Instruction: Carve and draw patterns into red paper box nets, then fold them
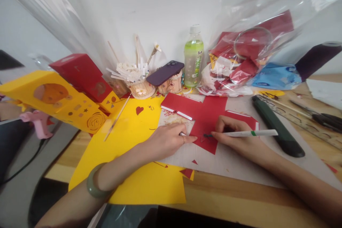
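Observation:
A red cut-paper piece [211, 114], cross-shaped with white-edged flaps, lies on a pale sheet [171, 156]. My right hand [235, 131] pinches a white marker [251, 133] with a green band. Its dark green tip meets or nearly meets the lower arm of the red paper. From the other side, my left hand [171, 139] rests with its index finger stretched onto the paper's edge. The remaining left fingers curl in, and a small whitish end pokes out between them, too little to name. Beneath the left forearm spreads a yellow paper sheet [128, 185].
Left stand a yellow box [53, 96] and a red box [82, 74], near a pink glue gun [39, 121]. Behind are a pen holder [140, 87], a phone [165, 72], a drink bottle [193, 60] and a plastic bag [235, 64]. Right lie a green-black cutter [278, 124] and scissors [326, 119].

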{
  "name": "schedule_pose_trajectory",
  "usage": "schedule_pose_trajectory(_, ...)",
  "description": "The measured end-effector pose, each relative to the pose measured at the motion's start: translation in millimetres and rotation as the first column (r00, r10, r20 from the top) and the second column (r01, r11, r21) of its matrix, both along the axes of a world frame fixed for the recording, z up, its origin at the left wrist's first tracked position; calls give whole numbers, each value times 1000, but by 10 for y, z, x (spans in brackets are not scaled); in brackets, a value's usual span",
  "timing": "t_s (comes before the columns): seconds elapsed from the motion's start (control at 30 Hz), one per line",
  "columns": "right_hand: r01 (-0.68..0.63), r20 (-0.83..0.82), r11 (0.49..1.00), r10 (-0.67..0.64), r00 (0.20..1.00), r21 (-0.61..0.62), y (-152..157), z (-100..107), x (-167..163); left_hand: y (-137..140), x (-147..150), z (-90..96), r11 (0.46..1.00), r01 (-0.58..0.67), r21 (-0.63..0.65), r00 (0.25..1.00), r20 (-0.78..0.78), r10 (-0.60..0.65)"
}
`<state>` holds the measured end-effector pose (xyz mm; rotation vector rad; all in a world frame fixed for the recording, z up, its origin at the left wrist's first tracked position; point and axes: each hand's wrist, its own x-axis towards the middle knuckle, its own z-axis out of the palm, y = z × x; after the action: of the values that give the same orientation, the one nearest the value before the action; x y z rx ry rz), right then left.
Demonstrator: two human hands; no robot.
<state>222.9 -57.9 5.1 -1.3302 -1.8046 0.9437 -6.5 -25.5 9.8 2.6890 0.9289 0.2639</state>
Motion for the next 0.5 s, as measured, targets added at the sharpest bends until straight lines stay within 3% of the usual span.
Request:
schedule_pose_trajectory(0.1, 5, -41, 1000, -5, 999, -4, -1, 3, -5, -10, -1, 11, 999, 21, 45, 1000, -4, -21)
schedule_pose_trajectory(0.2, 137, -213, 991, -131, 968, 10, 11, 38, 8, 4, -33, -16, 995, 76, 70, 995, 54, -79)
schedule_pose_trajectory(0.33, 355, -562, 934, -270, 782, 47, 18, 197, 105, 108, -109, -89, 992, 123, 33, 969, 210, -127)
schedule_pose_trajectory(0.5, 493, -657, 852, -271, 703, 176, -101, 519, 311, 128, -208, 59, 994, -70, -89, 896, 433, 102)
